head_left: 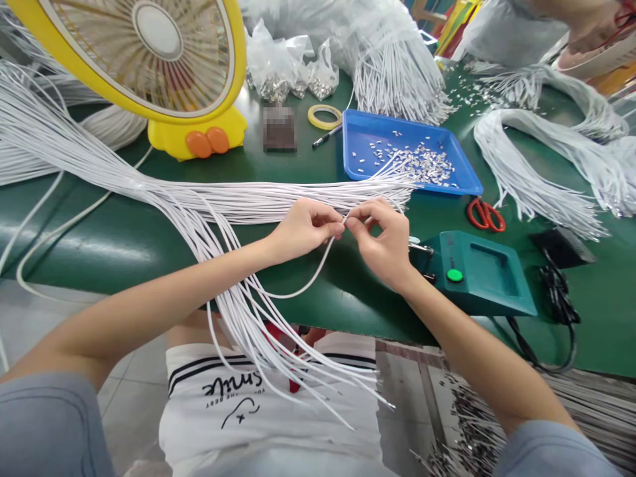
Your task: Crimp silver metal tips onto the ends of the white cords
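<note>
My left hand (pixel 311 228) pinches a single white cable (pixel 318 270) close to its end. Fingertips of my right hand (pixel 380 235) are closed on the same cable's tip, right beside the left fingers; whether a small metal part is there is too small to tell. The held cable curves down and back to a loose bunch of white cables (pixel 238 298) that hangs over the table edge onto my lap. Behind my hands a thick bundle of white cables (pixel 248 199) lies across the table, its ends resting on the rim of a blue tray (pixel 362 119) of small metal pieces (pixel 430 164).
A green machine (pixel 497 265) with a round button stands right of my right hand, near red-handled scissors (pixel 485 214). A yellow fan (pixel 199 136), tape roll (pixel 324 117) and pen (pixel 325 137) are behind. More cable bundles (pixel 541 165) lie right; a person's hand (pixel 596 26) shows top right.
</note>
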{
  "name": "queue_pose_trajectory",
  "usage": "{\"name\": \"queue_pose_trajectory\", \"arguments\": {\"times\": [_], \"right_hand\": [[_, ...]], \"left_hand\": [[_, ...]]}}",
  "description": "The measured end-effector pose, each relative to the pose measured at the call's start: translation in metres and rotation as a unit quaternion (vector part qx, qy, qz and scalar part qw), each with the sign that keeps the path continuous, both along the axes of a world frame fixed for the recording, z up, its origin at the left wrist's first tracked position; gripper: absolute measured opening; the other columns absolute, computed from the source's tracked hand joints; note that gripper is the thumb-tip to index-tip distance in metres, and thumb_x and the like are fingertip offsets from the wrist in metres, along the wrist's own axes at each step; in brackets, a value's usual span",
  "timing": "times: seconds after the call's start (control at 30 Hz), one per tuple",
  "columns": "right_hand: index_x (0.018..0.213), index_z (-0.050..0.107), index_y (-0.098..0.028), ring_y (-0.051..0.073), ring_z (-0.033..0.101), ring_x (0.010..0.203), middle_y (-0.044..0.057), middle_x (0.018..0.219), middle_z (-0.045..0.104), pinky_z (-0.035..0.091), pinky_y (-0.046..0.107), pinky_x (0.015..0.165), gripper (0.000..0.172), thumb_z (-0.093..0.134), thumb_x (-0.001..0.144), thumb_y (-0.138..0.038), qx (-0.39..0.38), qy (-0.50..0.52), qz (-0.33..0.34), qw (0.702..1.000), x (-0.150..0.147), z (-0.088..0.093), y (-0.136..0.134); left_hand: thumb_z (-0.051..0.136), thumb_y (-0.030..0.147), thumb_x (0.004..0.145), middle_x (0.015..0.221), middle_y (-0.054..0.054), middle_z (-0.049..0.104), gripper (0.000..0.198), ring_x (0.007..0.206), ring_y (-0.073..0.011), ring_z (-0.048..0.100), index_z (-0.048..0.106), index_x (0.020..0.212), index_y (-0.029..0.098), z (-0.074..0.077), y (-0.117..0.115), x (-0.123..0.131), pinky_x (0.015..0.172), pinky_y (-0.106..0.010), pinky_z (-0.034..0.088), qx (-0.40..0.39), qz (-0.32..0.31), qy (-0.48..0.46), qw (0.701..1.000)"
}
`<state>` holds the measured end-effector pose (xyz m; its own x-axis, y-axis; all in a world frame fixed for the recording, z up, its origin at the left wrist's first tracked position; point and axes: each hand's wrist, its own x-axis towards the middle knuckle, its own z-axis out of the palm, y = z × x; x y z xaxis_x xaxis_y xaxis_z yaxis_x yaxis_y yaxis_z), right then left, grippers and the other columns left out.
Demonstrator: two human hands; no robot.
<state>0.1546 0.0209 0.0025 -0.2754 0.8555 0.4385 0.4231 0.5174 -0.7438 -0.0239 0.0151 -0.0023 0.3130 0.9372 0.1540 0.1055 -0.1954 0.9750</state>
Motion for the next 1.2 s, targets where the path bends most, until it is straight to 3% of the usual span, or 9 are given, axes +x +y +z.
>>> {"name": "queue_pose_trajectory", "arguments": {"times": [0.07, 0.13, 0.23, 0.37, 0.47, 0.67, 0.9, 1.1, 1.2], "right_hand": [[0.069, 0.06, -0.018, 0.013, 0.045, 0.065, 0.001, 0.068, 0.052, 0.034, 0.026, 0.054, 0.013, 0.065, 0.076, -0.027, -0.27, 0.141, 0.073, 0.95, -0.003, 0.006, -0.004], [0.071, 0.058, -0.017, 0.011, 0.041, 0.062, -0.001, 0.066, 0.044, 0.027, 0.022, 0.048, 0.017, 0.069, 0.07, -0.03, -0.468, 0.257, 0.146, 0.833, -0.006, 0.012, -0.008], [0.074, 0.057, -0.018, 0.009, 0.037, 0.06, -0.004, 0.064, 0.035, 0.021, 0.018, 0.043, 0.021, 0.071, 0.071, -0.032, -0.54, 0.324, 0.16, 0.761, -0.01, 0.016, -0.012], [0.09, 0.062, -0.02, 0.012, 0.047, 0.065, -0.001, 0.072, 0.051, 0.036, 0.021, 0.046, 0.016, 0.064, 0.08, -0.033, -0.315, 0.244, 0.055, 0.915, -0.009, 0.01, -0.012], [0.113, 0.061, -0.021, 0.016, 0.057, 0.076, 0.005, 0.091, 0.063, 0.045, 0.026, 0.053, 0.03, 0.057, 0.083, -0.023, -0.036, 0.052, -0.031, 0.998, -0.005, 0.002, -0.007], [0.116, 0.065, -0.024, 0.022, 0.06, 0.097, 0.009, 0.105, 0.069, 0.051, 0.033, 0.073, 0.027, 0.051, 0.093, -0.018, 0.251, -0.222, -0.067, 0.94, 0.003, -0.008, 0.003], [0.091, 0.068, -0.026, 0.021, 0.056, 0.098, 0.005, 0.102, 0.07, 0.046, 0.032, 0.071, 0.021, 0.048, 0.096, -0.02, 0.264, -0.269, -0.042, 0.925, 0.005, -0.01, 0.006], [0.069, 0.058, -0.019, 0.016, 0.05, 0.07, 0.003, 0.07, 0.058, 0.038, 0.03, 0.061, 0.016, 0.054, 0.084, -0.024, -0.092, -0.028, -0.013, 0.995, -0.003, -0.001, 0.003], [0.066, 0.056, -0.017, 0.01, 0.041, 0.058, -0.002, 0.062, 0.046, 0.029, 0.024, 0.051, 0.013, 0.061, 0.073, -0.027, -0.422, 0.183, 0.073, 0.885, -0.009, 0.01, -0.003]], "left_hand": [[0.065, 0.026, 0.083, 0.07, -0.005, 0.067, 0.015, 0.07, -0.0146, 0.059, 0.071, 0.072, 0.017, -0.005, 0.003, -0.006, 0.07, -0.029, 0.046, 0.205, 0.049, 0.112, 0.971], [0.058, 0.028, 0.089, 0.077, -0.006, 0.07, 0.019, 0.082, -0.0178, 0.062, 0.071, 0.077, 0.021, -0.008, 0.006, -0.013, 0.081, -0.033, 0.045, 0.321, 0.056, 0.178, 0.928], [0.056, 0.031, 0.09, 0.077, -0.006, 0.069, 0.022, 0.079, -0.0172, 0.06, 0.07, 0.076, 0.021, -0.008, 0.008, -0.015, 0.079, -0.032, 0.044, 0.342, 0.082, 0.183, 0.918], [0.065, 0.028, 0.081, 0.068, -0.005, 0.064, 0.018, 0.055, -0.0095, 0.047, 0.07, 0.071, 0.014, 0.0, 0.008, -0.007, 0.055, -0.024, 0.038, 0.066, 0.051, 0.019, 0.996], [0.068, 0.019, 0.078, 0.066, -0.005, 0.061, 0.013, 0.043, -0.0014, 0.032, 0.069, 0.071, 0.009, 0.004, 0.012, -0.005, 0.042, -0.017, 0.022, -0.216, -0.029, -0.138, 0.966], [0.062, 0.008, 0.08, 0.062, -0.004, 0.056, 0.013, 0.04, 0.0025, 0.029, 0.068, 0.068, 0.004, 0.002, 0.016, -0.009, 0.035, -0.009, 0.019, -0.35, -0.057, -0.228, 0.907], [0.07, 0.01, 0.075, 0.063, -0.005, 0.058, 0.008, 0.042, 0.0009, 0.035, 0.069, 0.069, 0.005, -0.004, 0.017, -0.01, 0.037, -0.01, 0.025, -0.356, -0.106, -0.214, 0.903], [0.072, 0.024, 0.075, 0.066, -0.007, 0.065, 0.016, 0.054, -0.0087, 0.052, 0.071, 0.067, 0.011, -0.006, 0.01, -0.005, 0.049, -0.019, 0.039, -0.077, -0.049, -0.012, 0.996], [0.065, 0.019, 0.077, 0.071, -0.006, 0.069, 0.011, 0.068, -0.0148, 0.061, 0.073, 0.07, 0.016, -0.006, 0.006, -0.005, 0.069, -0.027, 0.047, 0.204, 0.051, 0.126, 0.969]]}}
